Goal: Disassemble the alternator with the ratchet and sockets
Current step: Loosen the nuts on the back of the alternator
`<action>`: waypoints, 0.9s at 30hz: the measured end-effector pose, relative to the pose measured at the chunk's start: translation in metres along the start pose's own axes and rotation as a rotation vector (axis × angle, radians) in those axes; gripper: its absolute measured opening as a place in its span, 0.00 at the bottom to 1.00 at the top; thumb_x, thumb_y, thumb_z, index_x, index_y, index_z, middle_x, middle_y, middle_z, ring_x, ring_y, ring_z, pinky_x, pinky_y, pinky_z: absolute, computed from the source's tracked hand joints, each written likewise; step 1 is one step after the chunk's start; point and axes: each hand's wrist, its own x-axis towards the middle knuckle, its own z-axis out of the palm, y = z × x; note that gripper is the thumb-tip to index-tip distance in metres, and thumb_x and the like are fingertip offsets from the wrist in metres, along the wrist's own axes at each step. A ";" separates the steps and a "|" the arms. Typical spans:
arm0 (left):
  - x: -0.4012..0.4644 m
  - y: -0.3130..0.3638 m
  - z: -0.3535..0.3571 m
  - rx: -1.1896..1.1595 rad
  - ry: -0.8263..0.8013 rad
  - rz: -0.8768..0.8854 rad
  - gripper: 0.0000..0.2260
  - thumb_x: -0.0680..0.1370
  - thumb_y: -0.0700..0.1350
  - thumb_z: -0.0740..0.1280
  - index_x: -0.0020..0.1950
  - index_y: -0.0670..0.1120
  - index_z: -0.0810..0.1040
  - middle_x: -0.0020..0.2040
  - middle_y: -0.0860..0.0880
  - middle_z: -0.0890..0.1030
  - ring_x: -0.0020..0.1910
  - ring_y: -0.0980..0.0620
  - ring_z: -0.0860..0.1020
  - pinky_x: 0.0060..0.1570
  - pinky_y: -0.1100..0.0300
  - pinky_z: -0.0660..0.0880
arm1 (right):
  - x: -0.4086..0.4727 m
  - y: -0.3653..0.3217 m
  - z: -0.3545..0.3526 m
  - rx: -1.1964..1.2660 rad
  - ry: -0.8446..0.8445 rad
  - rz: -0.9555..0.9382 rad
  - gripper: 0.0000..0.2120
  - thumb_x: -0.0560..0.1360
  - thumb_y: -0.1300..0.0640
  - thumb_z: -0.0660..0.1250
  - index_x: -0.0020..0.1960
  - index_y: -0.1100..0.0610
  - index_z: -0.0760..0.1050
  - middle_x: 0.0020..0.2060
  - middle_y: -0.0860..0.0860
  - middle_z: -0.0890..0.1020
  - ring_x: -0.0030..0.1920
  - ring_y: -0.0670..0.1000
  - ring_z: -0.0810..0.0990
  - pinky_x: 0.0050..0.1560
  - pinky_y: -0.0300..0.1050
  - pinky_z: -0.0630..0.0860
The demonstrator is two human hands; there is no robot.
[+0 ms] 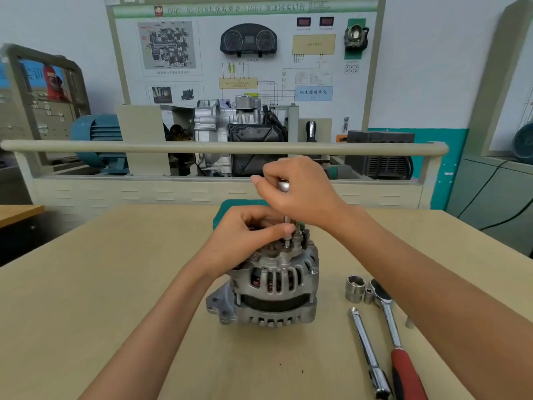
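The silver alternator (274, 287) stands upright on the tan table (101, 284) in the middle. My left hand (245, 232) grips its top, thumb beside a thin metal driver shaft (286, 229) that stands upright on the top of the alternator. My right hand (300, 192) holds the driver's silver handle (284, 186) from above. To the right lie a red-handled ratchet (395, 339), a chrome extension bar (367, 353), a large socket (355, 288) and a small socket (368, 295).
A green object (230, 206) sits on the table behind the alternator, mostly hidden by my hands. A small grey piece (409, 321) stands near my right forearm. Beyond the table a training stand with a railing (202, 147) and a gearbox (230, 131).
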 end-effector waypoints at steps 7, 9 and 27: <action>0.002 -0.007 -0.002 -0.014 0.007 0.006 0.04 0.71 0.38 0.72 0.40 0.47 0.82 0.37 0.50 0.84 0.38 0.54 0.80 0.41 0.65 0.76 | -0.008 -0.016 0.003 -0.415 0.023 0.094 0.07 0.79 0.56 0.56 0.43 0.56 0.67 0.34 0.48 0.73 0.37 0.54 0.74 0.35 0.46 0.63; 0.001 -0.008 -0.001 0.001 0.022 0.029 0.11 0.72 0.33 0.70 0.38 0.49 0.82 0.35 0.50 0.83 0.37 0.54 0.79 0.40 0.65 0.76 | -0.006 -0.026 0.009 -0.610 0.049 0.196 0.07 0.79 0.61 0.54 0.56 0.59 0.65 0.44 0.53 0.77 0.38 0.55 0.77 0.33 0.46 0.61; 0.001 -0.005 0.003 0.024 0.023 0.060 0.05 0.71 0.37 0.72 0.39 0.46 0.80 0.35 0.43 0.81 0.36 0.52 0.77 0.38 0.61 0.74 | -0.019 -0.026 0.012 0.262 0.286 0.206 0.13 0.70 0.56 0.57 0.27 0.57 0.63 0.26 0.50 0.67 0.35 0.48 0.67 0.47 0.49 0.61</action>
